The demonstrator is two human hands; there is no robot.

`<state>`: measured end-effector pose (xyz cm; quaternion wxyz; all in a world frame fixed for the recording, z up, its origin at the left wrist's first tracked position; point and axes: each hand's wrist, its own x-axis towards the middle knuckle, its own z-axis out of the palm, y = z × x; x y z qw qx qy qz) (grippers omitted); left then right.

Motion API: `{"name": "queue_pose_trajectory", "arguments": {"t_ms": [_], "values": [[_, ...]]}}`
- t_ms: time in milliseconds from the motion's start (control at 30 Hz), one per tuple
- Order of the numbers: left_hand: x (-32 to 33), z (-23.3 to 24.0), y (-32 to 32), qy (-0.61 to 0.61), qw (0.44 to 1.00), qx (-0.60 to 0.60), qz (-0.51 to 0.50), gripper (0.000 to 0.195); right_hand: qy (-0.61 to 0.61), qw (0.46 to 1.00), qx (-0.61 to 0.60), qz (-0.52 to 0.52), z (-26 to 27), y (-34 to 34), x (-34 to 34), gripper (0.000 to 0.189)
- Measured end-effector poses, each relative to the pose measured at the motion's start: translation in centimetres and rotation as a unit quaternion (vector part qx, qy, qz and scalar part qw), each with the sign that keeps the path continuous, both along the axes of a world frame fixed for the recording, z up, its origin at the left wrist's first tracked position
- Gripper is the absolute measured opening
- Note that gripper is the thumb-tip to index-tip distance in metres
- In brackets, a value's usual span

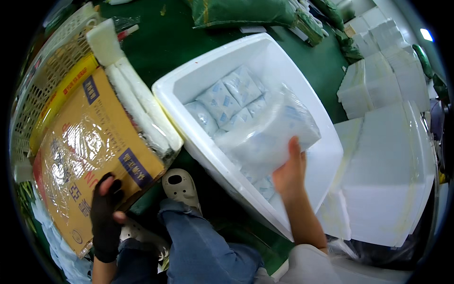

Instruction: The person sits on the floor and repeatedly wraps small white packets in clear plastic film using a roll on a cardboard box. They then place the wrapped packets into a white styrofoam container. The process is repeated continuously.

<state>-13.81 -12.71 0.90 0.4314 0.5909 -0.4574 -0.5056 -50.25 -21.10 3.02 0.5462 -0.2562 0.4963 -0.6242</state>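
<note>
My right hand grips the near edge of a translucent plastic bag with blue print, held over the inside of a large white foam box. The bag is blurred; its contents cannot be made out. Beneath it, several white pouches with blue print lie on the bottom of the box. My left hand, in a black glove with bare fingertips, hangs over the near corner of a flattened cardboard carton. Its fingers are partly curled and hold nothing.
A white plastic crate stands at the left, beside foam slabs and a yellow wrapped roll. White foam boxes are stacked at the right. Green sacks lie beyond the open box. My shoes are between box and carton.
</note>
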Motion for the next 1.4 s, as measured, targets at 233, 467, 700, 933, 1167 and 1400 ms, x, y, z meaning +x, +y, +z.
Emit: {"name": "queue_pose_trajectory", "arguments": {"t_ms": [233, 467, 700, 933, 1167, 1400], "values": [[1.7, -0.8, -0.9, -0.074, 0.991, -0.066, 0.089, 0.079, 0.147, 0.925, 0.338, -0.091, -14.1, 5.2, -11.4, 0.053], [1.2, -1.7, -1.9, -0.088, 0.991, -0.054, 0.08, 0.074, 0.289, 0.851, 0.439, 0.01, -22.8, 6.3, -10.6, 0.064], [7.2, -0.8, 4.1, -0.59, 0.788, -0.163, 0.058, 0.067, 0.624, 0.757, 0.049, 0.189, -6.0, 0.8, -7.1, 0.024], [18.2, -3.4, 5.0, -0.533, 0.825, -0.103, 0.158, 0.057, 0.606, 0.517, -0.446, 0.408, -1.7, -5.9, 22.8, 0.049], [24.9, -2.2, -0.3, -0.143, 0.933, -0.147, 0.297, 0.021, 0.314, 0.797, -0.235, 0.46, -3.7, -13.1, 28.7, 0.006], [17.3, 1.4, 12.3, -0.518, 0.821, -0.239, -0.039, 0.029, 0.444, 0.689, -0.164, 0.55, -3.1, -3.4, 16.6, 0.021]]}}
